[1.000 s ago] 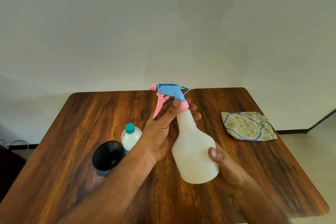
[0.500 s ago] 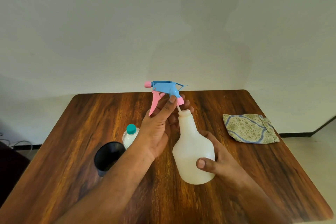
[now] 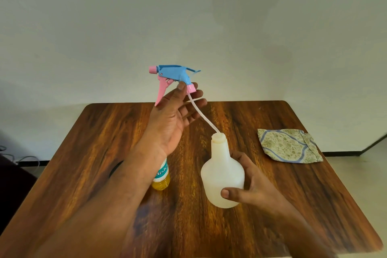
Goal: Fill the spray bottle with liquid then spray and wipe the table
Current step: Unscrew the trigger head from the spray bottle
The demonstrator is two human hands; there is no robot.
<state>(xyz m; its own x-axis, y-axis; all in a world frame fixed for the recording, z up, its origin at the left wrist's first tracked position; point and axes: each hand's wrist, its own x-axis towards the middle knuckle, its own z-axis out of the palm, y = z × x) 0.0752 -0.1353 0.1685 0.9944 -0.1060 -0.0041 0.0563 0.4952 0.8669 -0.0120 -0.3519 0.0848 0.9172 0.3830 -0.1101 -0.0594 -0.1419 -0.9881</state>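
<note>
- The right hand (image 3: 251, 186) wraps thumb and fingers around the belly of the white spray bottle (image 3: 222, 176), which stands upright on the wooden table (image 3: 282, 205); its neck is uncapped, and the cloudy wall hides whether it holds any liquid.
- Just left, a small bottle (image 3: 161, 178) with yellow liquid in its base stands half hidden behind the left forearm.
- The left hand (image 3: 171, 119), fingers partly spread, pinches the blue-and-pink trigger head (image 3: 173, 75) at its collar, raised above the table.
- Its dip tube (image 3: 201, 115) slants down, the end at the bottle's mouth.
- A folded patterned cloth (image 3: 289, 145) lies well apart, far right.
</note>
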